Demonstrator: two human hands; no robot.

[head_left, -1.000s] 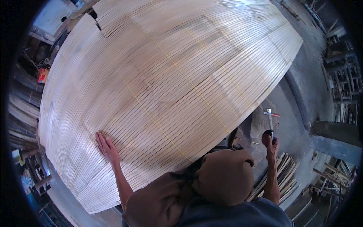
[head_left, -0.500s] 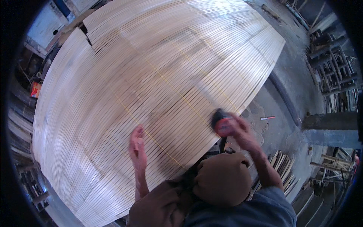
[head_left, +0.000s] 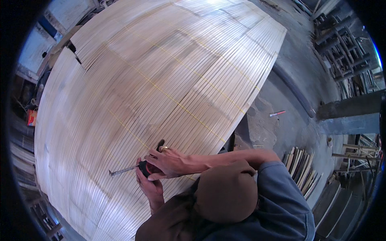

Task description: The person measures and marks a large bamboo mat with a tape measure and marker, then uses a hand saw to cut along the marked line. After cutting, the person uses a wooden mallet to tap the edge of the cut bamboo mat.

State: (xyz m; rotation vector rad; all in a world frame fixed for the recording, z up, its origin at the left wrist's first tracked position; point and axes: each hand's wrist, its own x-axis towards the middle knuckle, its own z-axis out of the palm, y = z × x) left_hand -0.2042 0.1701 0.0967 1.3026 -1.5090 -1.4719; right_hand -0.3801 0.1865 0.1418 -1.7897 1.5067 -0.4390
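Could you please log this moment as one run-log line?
left hand: holds tape measure | right hand: on it | blade out over slat panel

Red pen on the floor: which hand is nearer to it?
Right. The right hand, on the tape measure, lies far left of the red pen; the left hand, gripping beneath it, is farther off.

Brown head covering, blue-grey sleeve, brown sleeve, gold finger ring (head_left: pixel 164 148).

Just one head cam, fisheye, looking straight down. Both hands sit close below it, low in frame.
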